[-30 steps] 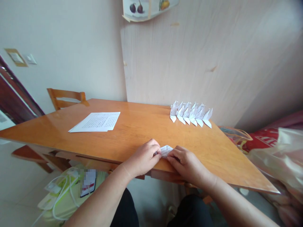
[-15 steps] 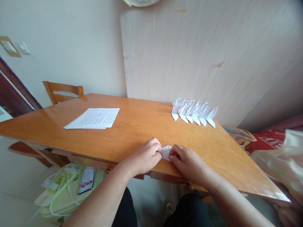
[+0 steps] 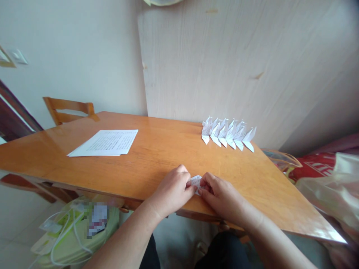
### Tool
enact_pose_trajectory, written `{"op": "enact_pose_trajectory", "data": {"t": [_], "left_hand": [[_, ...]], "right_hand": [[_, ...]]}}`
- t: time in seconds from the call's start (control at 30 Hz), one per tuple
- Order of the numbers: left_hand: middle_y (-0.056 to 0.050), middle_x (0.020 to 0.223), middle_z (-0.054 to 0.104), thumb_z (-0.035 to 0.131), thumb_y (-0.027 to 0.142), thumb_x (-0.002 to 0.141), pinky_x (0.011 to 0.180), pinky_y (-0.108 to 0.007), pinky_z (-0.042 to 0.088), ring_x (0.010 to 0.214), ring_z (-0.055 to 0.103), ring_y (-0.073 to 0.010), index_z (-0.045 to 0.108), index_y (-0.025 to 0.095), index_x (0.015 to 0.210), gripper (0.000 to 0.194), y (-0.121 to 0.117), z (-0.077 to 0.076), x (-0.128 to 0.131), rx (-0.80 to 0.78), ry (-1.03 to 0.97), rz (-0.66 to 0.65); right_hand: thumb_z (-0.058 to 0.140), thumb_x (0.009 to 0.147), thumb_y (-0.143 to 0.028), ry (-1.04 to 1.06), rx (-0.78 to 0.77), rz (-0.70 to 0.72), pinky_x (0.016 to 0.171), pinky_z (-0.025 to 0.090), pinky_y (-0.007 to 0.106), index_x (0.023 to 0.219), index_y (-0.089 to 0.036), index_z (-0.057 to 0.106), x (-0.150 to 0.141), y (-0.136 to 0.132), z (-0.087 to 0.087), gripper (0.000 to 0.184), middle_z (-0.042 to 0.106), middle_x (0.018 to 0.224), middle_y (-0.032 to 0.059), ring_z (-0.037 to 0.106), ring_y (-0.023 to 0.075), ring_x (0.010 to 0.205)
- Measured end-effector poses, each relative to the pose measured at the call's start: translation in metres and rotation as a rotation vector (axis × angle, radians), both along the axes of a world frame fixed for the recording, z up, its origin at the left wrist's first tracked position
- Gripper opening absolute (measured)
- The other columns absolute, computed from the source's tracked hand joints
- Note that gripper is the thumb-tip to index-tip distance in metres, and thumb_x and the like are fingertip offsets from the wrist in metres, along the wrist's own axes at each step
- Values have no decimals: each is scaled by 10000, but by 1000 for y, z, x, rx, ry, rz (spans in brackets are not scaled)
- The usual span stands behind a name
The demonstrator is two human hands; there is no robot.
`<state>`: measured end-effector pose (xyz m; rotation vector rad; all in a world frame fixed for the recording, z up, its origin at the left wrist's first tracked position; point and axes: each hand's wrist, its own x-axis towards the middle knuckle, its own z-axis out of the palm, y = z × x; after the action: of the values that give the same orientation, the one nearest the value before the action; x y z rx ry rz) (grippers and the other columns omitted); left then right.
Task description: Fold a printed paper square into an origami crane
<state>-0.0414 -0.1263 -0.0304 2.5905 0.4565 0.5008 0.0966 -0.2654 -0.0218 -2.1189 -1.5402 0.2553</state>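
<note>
A small folded piece of printed paper (image 3: pixel 196 181) lies at the front edge of the wooden table, between my two hands. My left hand (image 3: pixel 177 186) pinches its left side with thumb and fingers. On its right side, my right hand (image 3: pixel 217 189) grips it the same way. The fingers cover much of the paper, so its full shape is hidden. Farther back on the right, several folded paper figures (image 3: pixel 231 134) with pointed upright tips stand close together in rows.
A stack of printed sheets (image 3: pixel 105 143) lies on the left of the table (image 3: pixel 157 149). A wooden chair (image 3: pixel 70 108) stands behind the far left end. Bags (image 3: pixel 322 186) are heaped past the right edge. Below the left front edge sits a pale green box (image 3: pixel 73 235) with white cables.
My view has shifted slightly to the right. My left thumb has come closer to the right hand, and less of the paper shows between them.
</note>
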Motion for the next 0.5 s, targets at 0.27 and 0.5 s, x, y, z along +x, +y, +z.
{"op": "enact_pose_trajectory", "data": {"t": [0.27, 0.5], "left_hand": [[-30, 917, 559, 617, 212, 883, 750, -298, 451, 843, 570, -183, 553, 200, 789, 114, -2, -2, 0, 33, -36, -16], [-34, 933, 566, 574, 184, 904, 755, -298, 457, 852, 572, -182, 574, 203, 832, 74, -3, 0, 0, 43, -38, -33]], "right_hand": [[499, 920, -163, 80, 43, -9, 650, 369, 276, 900, -213, 547, 7, -3, -2, 71, 657, 815, 25, 594, 171, 743], [538, 917, -205, 80, 17, -4, 608, 358, 273, 850, -217, 534, 9, -2, 0, 68, 643, 771, 14, 572, 158, 686]]}}
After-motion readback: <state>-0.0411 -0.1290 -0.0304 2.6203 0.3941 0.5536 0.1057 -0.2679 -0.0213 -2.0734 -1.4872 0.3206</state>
